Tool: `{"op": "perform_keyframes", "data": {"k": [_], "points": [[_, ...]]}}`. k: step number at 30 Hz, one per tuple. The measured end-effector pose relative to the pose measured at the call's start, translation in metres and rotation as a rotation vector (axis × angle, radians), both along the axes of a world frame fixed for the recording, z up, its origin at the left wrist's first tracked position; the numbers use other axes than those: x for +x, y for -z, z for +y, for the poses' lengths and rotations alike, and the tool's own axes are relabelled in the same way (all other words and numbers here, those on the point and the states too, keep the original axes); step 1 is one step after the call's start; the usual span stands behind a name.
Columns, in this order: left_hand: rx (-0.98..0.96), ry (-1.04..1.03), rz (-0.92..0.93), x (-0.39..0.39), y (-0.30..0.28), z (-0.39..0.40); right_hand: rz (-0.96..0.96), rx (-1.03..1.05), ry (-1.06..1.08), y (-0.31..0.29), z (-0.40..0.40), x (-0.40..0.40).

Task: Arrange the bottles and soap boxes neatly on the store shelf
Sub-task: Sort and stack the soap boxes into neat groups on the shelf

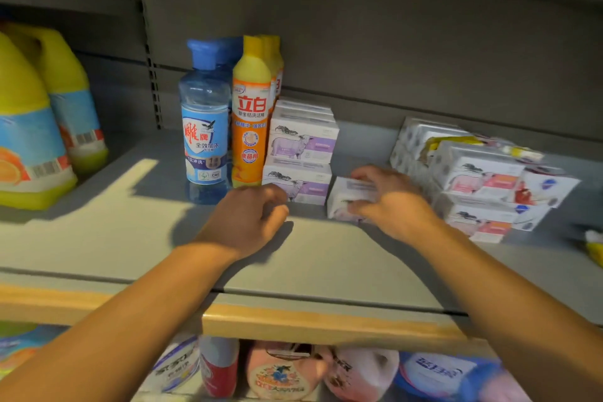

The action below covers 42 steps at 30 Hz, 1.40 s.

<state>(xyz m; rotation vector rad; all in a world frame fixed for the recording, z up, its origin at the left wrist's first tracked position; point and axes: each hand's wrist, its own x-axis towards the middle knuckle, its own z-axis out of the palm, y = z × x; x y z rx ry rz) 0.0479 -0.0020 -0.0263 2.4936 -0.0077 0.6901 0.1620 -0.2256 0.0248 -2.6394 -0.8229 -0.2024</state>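
My right hand (388, 196) pinches a white cardboard soap box with purple print (346, 202), thumb below and fingers on top, on the grey metal shelf (130, 238) just right of the neat stack of matching purple-printed boxes (301, 153), presumably to start the next column. Its long axis runs left to right, though tilted. My left hand (251, 215) hovers loosely curled, empty, beside the stack.

Dim, warm light streaks the shelf (98, 206); hard shadows, motion-blurred hands, wide-angle bending at edges.
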Motion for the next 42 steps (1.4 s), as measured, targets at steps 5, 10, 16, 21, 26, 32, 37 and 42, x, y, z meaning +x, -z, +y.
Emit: {"op": "perform_keyframes", "data": {"k": [5,10,16,21,26,32,37,42], "points": [[-0.229,0.280,0.045,-0.015,-0.008,-0.012,0.030,0.127,-0.116,-0.002,0.005,-0.059],[-0.312,0.381,0.101,-0.021,-0.012,-0.013,0.007,0.180,-0.179,0.000,0.017,-0.079],[-0.321,0.294,0.044,-0.021,-0.018,-0.010,0.059,0.448,-0.092,0.007,0.004,-0.075],[-0.510,0.246,0.017,-0.020,-0.021,-0.002,0.490,0.967,-0.131,0.031,0.006,-0.075],[-0.811,0.298,0.143,-0.018,-0.017,-0.006,0.531,1.058,-0.115,0.042,0.004,-0.067],[-0.558,0.468,0.281,-0.014,-0.012,0.001,0.629,1.037,-0.076,0.043,0.001,-0.059],[-0.767,0.408,0.255,-0.013,-0.011,-0.004,0.771,1.146,-0.195,0.045,-0.002,-0.055],[-0.981,0.337,0.239,-0.012,-0.013,-0.007,0.735,1.048,-0.209,0.044,-0.002,-0.057]]}}
